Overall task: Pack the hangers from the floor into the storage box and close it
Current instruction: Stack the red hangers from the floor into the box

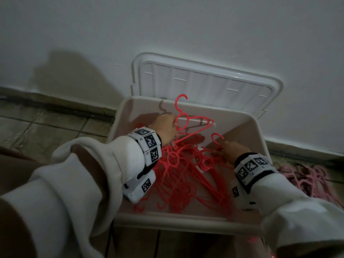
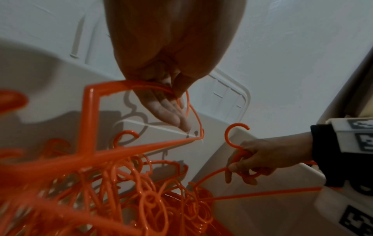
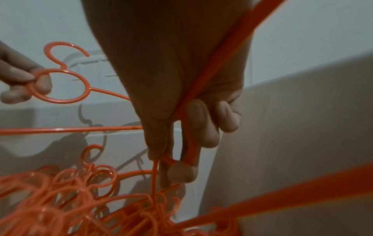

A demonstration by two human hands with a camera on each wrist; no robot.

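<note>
Two hands are working inside the box (image 1: 247,125): left hand (image 1: 164,128) fingers pinching a hanger (image 1: 183,116), right hand (image 1: 231,151) fingers gripping another hanger (image 1: 216,138) above the pile (image 1: 186,175).

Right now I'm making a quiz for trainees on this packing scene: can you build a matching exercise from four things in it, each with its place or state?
Things:
1. box lid
2. pink hangers
3. left hand
4. right hand

States:
A. on the floor beside the storage box
B. grips a hanger low at the box's right side
C. open, leaning on the wall
D. holds a red hanger up by its ring

Pairs: 1-C, 2-A, 3-D, 4-B
</note>
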